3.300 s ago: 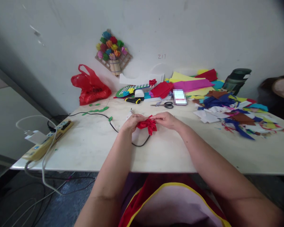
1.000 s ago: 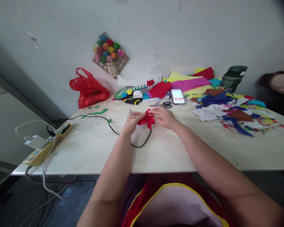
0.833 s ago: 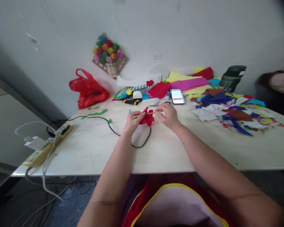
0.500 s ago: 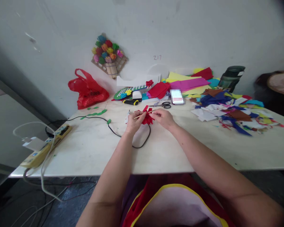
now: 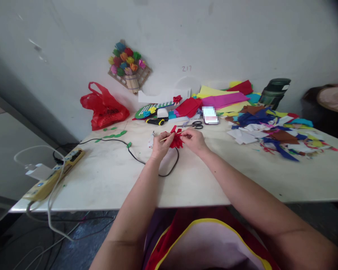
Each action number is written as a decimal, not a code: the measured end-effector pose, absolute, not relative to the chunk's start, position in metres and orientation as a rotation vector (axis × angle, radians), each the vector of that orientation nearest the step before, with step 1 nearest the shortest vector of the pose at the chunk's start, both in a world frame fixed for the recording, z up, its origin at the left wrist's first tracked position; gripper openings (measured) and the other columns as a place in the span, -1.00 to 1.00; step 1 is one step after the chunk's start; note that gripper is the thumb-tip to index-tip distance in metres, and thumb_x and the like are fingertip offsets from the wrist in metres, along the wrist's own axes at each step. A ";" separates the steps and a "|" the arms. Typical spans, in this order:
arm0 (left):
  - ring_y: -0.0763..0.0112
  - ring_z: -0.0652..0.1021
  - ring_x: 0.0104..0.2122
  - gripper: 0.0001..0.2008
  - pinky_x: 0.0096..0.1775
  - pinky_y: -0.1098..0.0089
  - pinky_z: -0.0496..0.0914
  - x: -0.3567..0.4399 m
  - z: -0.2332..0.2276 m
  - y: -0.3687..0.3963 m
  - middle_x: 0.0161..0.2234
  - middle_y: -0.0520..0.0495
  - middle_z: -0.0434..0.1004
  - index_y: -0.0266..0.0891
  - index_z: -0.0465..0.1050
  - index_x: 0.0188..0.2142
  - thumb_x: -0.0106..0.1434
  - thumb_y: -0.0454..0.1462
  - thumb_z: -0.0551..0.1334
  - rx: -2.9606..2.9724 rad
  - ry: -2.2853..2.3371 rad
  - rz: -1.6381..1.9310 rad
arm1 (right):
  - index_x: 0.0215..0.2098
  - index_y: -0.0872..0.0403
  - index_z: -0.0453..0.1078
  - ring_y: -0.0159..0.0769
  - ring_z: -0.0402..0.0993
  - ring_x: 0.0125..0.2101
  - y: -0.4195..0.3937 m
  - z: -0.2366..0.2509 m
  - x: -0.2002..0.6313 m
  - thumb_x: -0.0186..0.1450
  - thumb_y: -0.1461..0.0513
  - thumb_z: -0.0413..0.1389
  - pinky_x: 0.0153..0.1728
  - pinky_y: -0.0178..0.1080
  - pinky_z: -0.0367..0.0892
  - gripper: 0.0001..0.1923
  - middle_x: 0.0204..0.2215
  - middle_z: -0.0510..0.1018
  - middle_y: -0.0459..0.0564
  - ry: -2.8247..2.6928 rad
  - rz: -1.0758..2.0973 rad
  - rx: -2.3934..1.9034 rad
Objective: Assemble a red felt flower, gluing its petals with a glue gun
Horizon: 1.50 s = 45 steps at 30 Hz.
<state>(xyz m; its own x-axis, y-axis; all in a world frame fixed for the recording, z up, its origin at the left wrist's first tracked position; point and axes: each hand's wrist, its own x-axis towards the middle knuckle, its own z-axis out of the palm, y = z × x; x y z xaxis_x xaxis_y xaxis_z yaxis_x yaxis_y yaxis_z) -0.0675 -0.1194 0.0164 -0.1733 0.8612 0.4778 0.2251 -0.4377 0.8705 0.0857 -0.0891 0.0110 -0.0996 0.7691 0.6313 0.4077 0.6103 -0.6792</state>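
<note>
Over the middle of the white table, both my hands are closed on a small red paper flower. My left hand pinches its left side. My right hand holds its right side together with a thin wooden stick that pokes out leftward past the paper. A black cable loops on the table just under my hands.
Black scissors, a phone, a yellow-black cutter and stacked coloured sheets lie behind my hands. Paper scraps spread at right. A red plastic bag, green leaf cutouts and a power strip sit left.
A wooden stick has appeared in the red paper flower since the earliest frame. Both hands lifted slightly and kept working the paper; the right hand pulled out and came back in.
</note>
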 end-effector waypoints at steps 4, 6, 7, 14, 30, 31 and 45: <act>0.54 0.33 -0.58 -0.65 -0.50 0.48 0.22 -0.067 0.019 -0.122 -0.61 0.02 0.38 -0.30 0.46 -0.53 0.01 -0.02 0.33 1.504 1.197 1.632 | -0.50 0.07 0.44 -0.26 0.37 -0.43 -0.095 0.015 0.088 0.11 0.27 0.07 -0.32 -0.19 0.26 -0.89 -0.43 0.51 0.02 -1.849 0.055 -0.855; 0.55 0.31 -0.59 -0.63 -0.51 0.48 0.21 -0.066 0.020 -0.123 -0.62 0.03 0.37 -0.30 0.45 -0.54 -0.01 -0.01 0.34 1.472 1.184 1.628 | -0.48 0.08 0.43 -0.25 0.37 -0.42 -0.096 0.015 0.088 0.11 0.28 0.06 -0.29 -0.17 0.25 -0.89 -0.42 0.52 0.03 -1.868 -0.020 -0.838; 0.55 0.31 -0.60 -0.63 -0.52 0.48 0.20 -0.066 0.020 -0.123 -0.62 0.03 0.37 -0.30 0.45 -0.54 -0.02 0.00 0.34 1.462 1.182 1.628 | -0.48 0.08 0.42 -0.26 0.36 -0.44 -0.096 0.015 0.088 0.11 0.28 0.06 -0.30 -0.17 0.26 -0.90 -0.43 0.52 0.03 -1.860 -0.011 -0.845; 0.55 0.30 -0.58 -0.66 -0.51 0.48 0.20 -0.065 0.019 -0.122 -0.61 0.04 0.35 -0.28 0.43 -0.55 0.00 -0.03 0.33 1.497 1.204 1.658 | -0.43 0.06 0.41 -0.29 0.38 -0.46 -0.093 0.011 0.087 0.11 0.20 0.07 -0.40 -0.23 0.27 -0.88 -0.42 0.52 -0.02 -1.777 0.385 -0.949; 0.54 0.34 -0.60 -0.62 -0.51 0.48 0.23 -0.062 0.015 -0.120 -0.63 0.02 0.38 -0.31 0.45 -0.52 -0.03 0.00 0.35 1.359 1.175 1.623 | -0.48 0.08 0.43 -0.23 0.37 -0.41 -0.095 0.014 0.087 0.15 0.28 0.04 -0.35 -0.20 0.22 -0.87 -0.47 0.49 0.03 -1.917 -0.047 -0.922; 0.53 0.35 -0.59 -0.61 -0.50 0.47 0.24 -0.062 0.015 -0.120 -0.62 0.02 0.39 -0.31 0.45 -0.52 -0.05 0.01 0.36 1.341 1.165 1.623 | -0.46 0.08 0.43 -0.21 0.38 -0.38 -0.095 0.014 0.088 0.16 0.29 0.04 -0.32 -0.19 0.21 -0.87 -0.45 0.50 0.04 -1.942 -0.101 -0.902; 0.55 0.32 -0.57 -0.65 -0.49 0.48 0.21 -0.062 0.014 -0.119 -0.60 0.02 0.37 -0.31 0.45 -0.53 0.02 -0.02 0.32 1.472 1.181 1.653 | -0.53 0.04 0.44 -0.33 0.35 -0.50 -0.090 0.008 0.082 0.17 0.21 0.09 -0.45 -0.29 0.22 -0.84 -0.51 0.47 -0.06 -1.834 0.187 -0.989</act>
